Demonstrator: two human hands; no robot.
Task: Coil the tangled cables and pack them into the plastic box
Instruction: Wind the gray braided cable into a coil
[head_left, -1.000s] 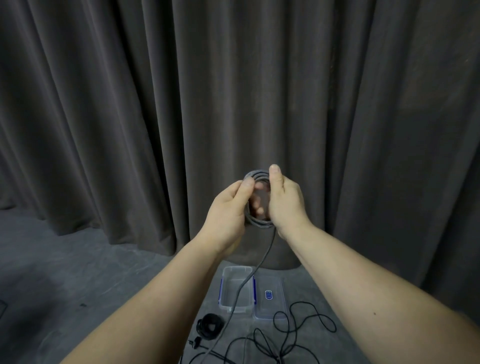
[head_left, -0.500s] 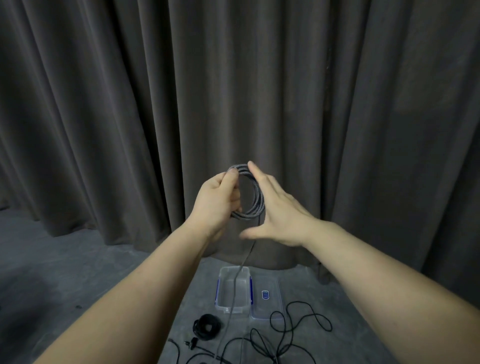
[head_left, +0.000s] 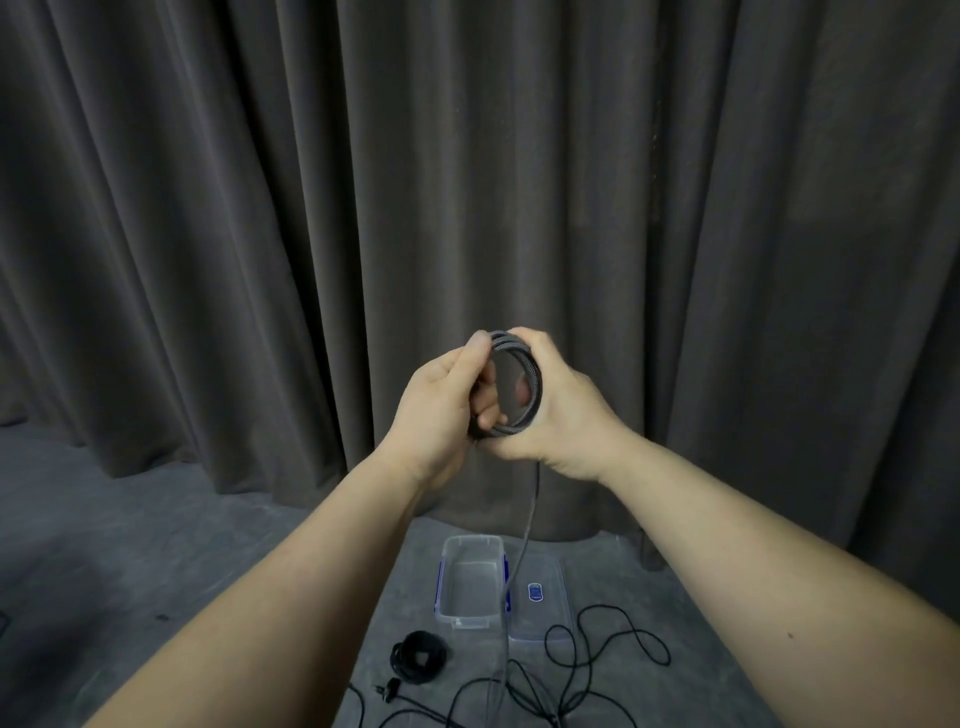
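Both forearms were raised in front of the curtain, meeting at frame centre. The left hand approached from 7 o'clock, palm turned inward, thumb laid along the top of the grey braided cable coil and fingers curled through the ring's opening, gripping its 9 o'clock side. The right hand approached from 4 o'clock, fingers wrapped round the 3 o'clock side of the same coil and the thumb closing beneath it at 6 o'clock. Both hands were therefore clamped on the coil, which was held upright in the air, its opening facing the camera.

One loose tail of that cable hung from the coil's 6 o'clock point straight down toward the floor, passing in front of the plastic box.

Count of items on the floor, all toward 6 o'clock of the hands:
- One clear plastic box with blue clips, open.
- One clear lid, lying just beside the box at its 3 o'clock side.
- One black coiled cable, at the box's 7 o'clock, apart from it.
- One spread of uncoiled black cable, looping at 5 o'clock of the box; whether it was a single cable or several could not be told.
- One small black plug near the coiled cable.
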